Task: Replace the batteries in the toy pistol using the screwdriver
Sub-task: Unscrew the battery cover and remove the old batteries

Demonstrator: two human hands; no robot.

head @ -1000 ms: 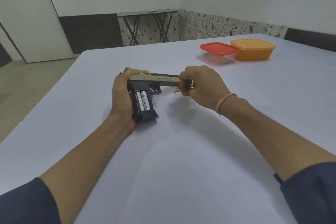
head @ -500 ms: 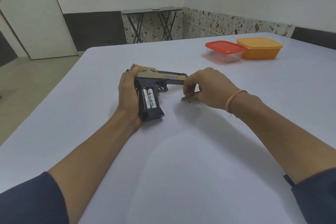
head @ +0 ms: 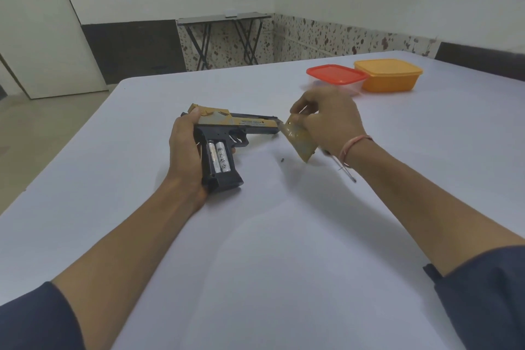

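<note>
Tan-and-black pistol lies on its side at frame ctr on the white table, grip open w/ two batteries side by side inside; L hand curls round the grip's back. R hand, just right of the muzzle, pinches the tan cover, and a thin screwdriver shaft shows under that wrist, hold on it unclear. Small dark screw lies on the table between pistol and cover; red-lidded box sits just beside orange box, upper right.
</note>
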